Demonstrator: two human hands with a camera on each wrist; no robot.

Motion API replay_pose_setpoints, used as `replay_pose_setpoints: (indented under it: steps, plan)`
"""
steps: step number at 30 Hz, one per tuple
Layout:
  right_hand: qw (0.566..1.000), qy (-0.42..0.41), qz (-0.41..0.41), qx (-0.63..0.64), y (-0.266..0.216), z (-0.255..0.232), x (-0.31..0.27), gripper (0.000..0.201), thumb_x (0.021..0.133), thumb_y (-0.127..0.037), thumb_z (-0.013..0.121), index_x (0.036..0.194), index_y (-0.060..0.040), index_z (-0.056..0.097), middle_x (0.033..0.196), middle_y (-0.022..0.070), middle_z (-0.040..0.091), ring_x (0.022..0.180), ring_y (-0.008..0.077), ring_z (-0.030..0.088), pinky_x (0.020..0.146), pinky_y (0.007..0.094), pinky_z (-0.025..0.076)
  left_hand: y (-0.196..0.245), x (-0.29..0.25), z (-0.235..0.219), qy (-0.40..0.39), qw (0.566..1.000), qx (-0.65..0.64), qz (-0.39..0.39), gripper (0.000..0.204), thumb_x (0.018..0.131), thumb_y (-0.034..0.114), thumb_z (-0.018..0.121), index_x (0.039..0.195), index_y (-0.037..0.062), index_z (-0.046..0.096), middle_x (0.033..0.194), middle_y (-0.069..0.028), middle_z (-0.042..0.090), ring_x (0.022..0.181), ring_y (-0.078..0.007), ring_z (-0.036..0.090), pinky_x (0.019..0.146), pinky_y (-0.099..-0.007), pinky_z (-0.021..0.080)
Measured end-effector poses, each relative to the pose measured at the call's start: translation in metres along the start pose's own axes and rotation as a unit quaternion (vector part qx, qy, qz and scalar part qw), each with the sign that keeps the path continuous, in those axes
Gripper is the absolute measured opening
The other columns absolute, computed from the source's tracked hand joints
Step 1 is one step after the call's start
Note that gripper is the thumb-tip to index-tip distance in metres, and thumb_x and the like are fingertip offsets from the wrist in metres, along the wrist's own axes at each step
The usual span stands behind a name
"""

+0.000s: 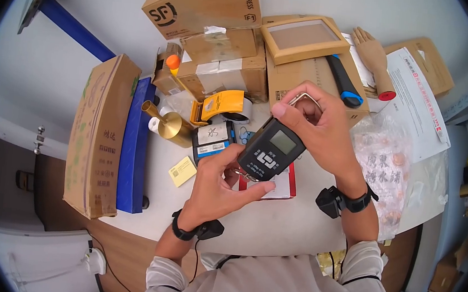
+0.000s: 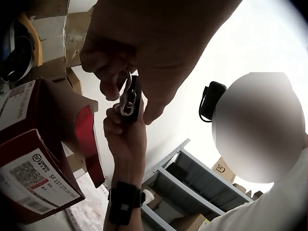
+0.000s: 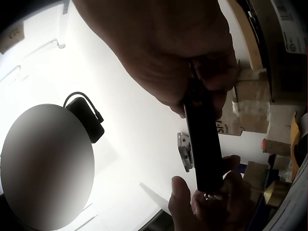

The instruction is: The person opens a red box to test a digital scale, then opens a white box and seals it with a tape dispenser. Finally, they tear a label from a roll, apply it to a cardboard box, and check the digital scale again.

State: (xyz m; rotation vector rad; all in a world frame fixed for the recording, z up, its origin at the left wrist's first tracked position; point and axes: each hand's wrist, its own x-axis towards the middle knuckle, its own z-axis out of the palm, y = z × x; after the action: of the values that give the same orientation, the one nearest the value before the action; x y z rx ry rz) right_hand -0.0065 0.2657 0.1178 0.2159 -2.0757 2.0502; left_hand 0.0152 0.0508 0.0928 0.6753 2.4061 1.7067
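Observation:
A black hanging luggage scale (image 1: 267, 156) with a grey display and buttons is held up over the table in the head view. My right hand (image 1: 325, 129) grips its upper end by the metal handle (image 1: 309, 97). At the lower end, my left hand (image 1: 216, 186) has its fingers curled round the hook end, thumb stretched out below. The metal hook (image 2: 127, 103) hangs between left thumb and fingers in the left wrist view. A red and white box (image 1: 282, 187) lies beneath the scale, partly hidden by it and the left hand.
Cardboard boxes (image 1: 225, 66) stack at the back, with a wooden frame (image 1: 277, 50) and a blue-black handled tool (image 1: 341, 80) to their right. A brass pestle-like piece (image 1: 176, 130) and yellow tape dispenser (image 1: 224, 103) stand left. Bubble-wrapped goods (image 1: 381, 171) lie right, below a wooden hand (image 1: 375, 58).

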Motion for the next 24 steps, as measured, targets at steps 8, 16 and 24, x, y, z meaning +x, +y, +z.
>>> replay_pose_setpoints:
  steps: [8,16,24]
  plan:
    - [1.000,-0.016,-0.017,0.002,-0.004,0.004,-0.004,0.024,0.093,-0.021,0.078,0.093,-0.0009,0.065,0.060,-0.0056,0.051,0.055,-0.0011,0.037,0.050,0.0218,0.027,-0.001,0.003,0.001,-0.030,0.989,-0.143,-0.034,0.026,0.097,0.020,0.066,0.107,-0.0034,0.071,0.075,-0.0016,0.066,0.061,-0.0053,0.057,0.053,-0.0216,0.043]
    - [1.000,-0.017,-0.013,-0.015,0.000,0.005,-0.004,0.024,0.093,-0.021,0.077,0.093,-0.0007,0.065,0.058,-0.0051,0.050,0.055,-0.0003,0.036,0.050,0.0222,0.026,-0.004,0.003,0.002,-0.006,0.992,-0.121,-0.026,0.030,0.097,0.021,0.066,0.110,-0.0060,0.070,0.075,-0.0023,0.067,0.068,-0.0041,0.054,0.062,-0.0233,0.046]
    - [1.000,-0.016,0.002,-0.018,-0.002,0.005,-0.004,0.024,0.093,-0.022,0.077,0.093,-0.0013,0.066,0.057,-0.0049,0.049,0.054,0.0001,0.036,0.049,0.0229,0.026,-0.011,0.003,0.010,0.021,0.989,-0.143,-0.017,0.033,0.097,0.024,0.066,0.110,-0.0063,0.071,0.076,-0.0010,0.068,0.069,-0.0041,0.055,0.064,-0.0232,0.046]
